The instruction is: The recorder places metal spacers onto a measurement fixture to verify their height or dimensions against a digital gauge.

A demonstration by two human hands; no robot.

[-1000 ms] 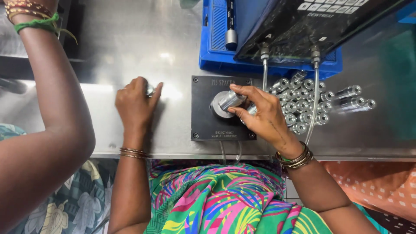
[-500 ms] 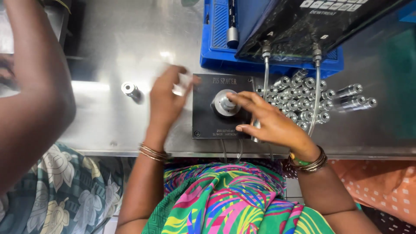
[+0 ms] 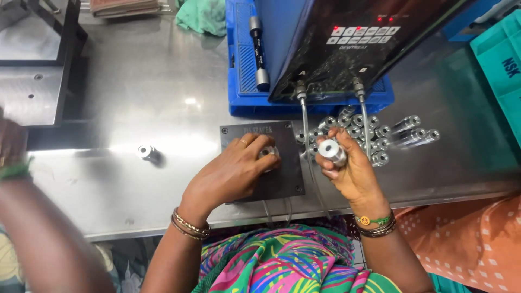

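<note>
My left hand [image 3: 234, 172] rests on the dark square fixture plate [image 3: 285, 179], its fingers closed around a small silver metal part [image 3: 268, 152] seated at the plate's middle. My right hand [image 3: 351, 169] is just right of the plate and holds another silver cylindrical part [image 3: 331, 151] by its sides, its bored end facing up. Behind that hand lies a pile of several similar silver parts [image 3: 374, 133] on the steel table [image 3: 163, 97].
One lone silver part [image 3: 146, 152] stands on the table at the left. A black gauge unit [image 3: 347, 43] with two hoses sits on a blue tray [image 3: 244, 59] holding a metal pin [image 3: 258, 49]. Another person's arm [image 3: 32, 228] reaches in at left. A teal crate [image 3: 499, 70] stands at right.
My left hand left a part standing at the left and moved right onto the fixture. My right hand lifted off the fixture and now holds a part beside it.
</note>
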